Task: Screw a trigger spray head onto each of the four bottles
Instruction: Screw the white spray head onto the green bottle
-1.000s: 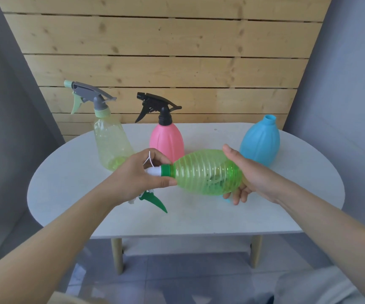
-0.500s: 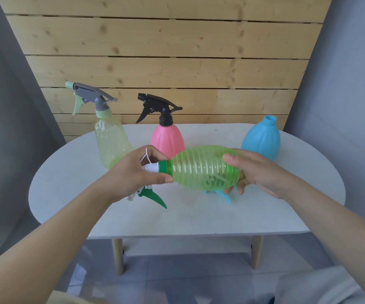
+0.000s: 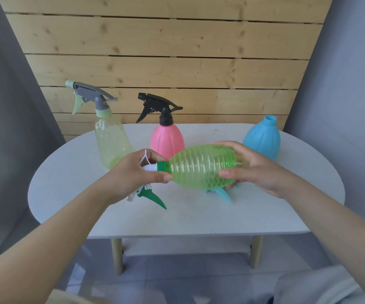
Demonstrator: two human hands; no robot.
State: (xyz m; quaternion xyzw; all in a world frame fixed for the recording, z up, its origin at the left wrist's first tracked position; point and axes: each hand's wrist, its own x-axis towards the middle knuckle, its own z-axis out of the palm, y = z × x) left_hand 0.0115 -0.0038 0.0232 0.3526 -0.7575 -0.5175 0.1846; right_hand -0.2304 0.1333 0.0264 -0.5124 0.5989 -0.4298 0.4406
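Observation:
A ribbed green bottle (image 3: pixel 201 166) lies sideways in the air above the table, neck to the left. My right hand (image 3: pixel 256 170) grips its base end. My left hand (image 3: pixel 133 172) is closed around the white and green spray head (image 3: pixel 153 167) at the bottle's green collar; its green trigger (image 3: pixel 153 197) sticks out below my palm. At the back stand a pale yellow bottle (image 3: pixel 111 143) with a grey head, a pink bottle (image 3: pixel 167 139) with a black head, and a blue bottle (image 3: pixel 261 139) with an open neck. A blue spray head (image 3: pixel 222 193) lies on the table, mostly hidden under the green bottle.
The white oval table (image 3: pixel 199 216) has wooden legs and stands against a wooden plank wall (image 3: pixel 166 51). Grey walls close in on both sides. Tiled floor shows below the table's front edge.
My right hand has shifted its grip from under the bottle's base to over and around it. The green bottle has turned and risen slightly, and the blue spray head's tip now shows beneath it.

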